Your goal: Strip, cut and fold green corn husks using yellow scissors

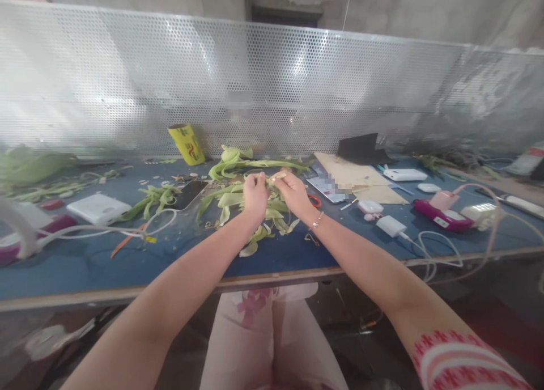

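My left hand and my right hand meet over the middle of the table, fingers pinched. Between their fingertips is a pale green, husk-like leaf strip, mostly covered by the fingers. Under and around both hands lies a loose heap of green leaf strips, with curled scraps toward the table's front edge. Just beyond them rests a bundle of longer green leaves. Beside my right hand, the red-orange handle of a tool shows, the rest of it hidden.
A yellow tube stands tilted at the back. Left of the heap are a dark phone, a white box and cables. To the right lie cardboard, a white charger and a purple power strip. A perforated metal screen closes off the back.
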### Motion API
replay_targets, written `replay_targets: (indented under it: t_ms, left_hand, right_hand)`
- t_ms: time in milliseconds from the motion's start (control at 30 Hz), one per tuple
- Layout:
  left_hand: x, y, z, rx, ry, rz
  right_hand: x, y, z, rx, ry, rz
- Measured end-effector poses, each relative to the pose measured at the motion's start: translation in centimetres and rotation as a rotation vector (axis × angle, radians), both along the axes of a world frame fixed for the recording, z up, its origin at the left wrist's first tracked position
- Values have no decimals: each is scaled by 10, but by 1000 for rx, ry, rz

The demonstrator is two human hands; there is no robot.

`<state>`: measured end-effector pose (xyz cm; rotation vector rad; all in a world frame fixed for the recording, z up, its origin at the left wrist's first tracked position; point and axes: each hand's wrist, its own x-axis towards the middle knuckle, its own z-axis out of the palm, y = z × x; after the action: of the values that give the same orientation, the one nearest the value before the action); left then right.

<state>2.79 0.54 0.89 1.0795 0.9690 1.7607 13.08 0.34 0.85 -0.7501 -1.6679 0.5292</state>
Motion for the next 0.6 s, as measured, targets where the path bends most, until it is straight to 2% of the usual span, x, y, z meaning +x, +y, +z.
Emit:
replay_targets:
  t_ms: [300,500,600]
  left_hand:
    - [-2,3,-1,-3,30,40]
    - [-4,7,-3,4,82,72]
    - [-5,7,-2,-13,48,42]
  right_hand:
    - [-2,1,1,-31,84,5]
    - [-2,3,-2,-110,104,56]
    - [-2,5,-4,-120,115,56]
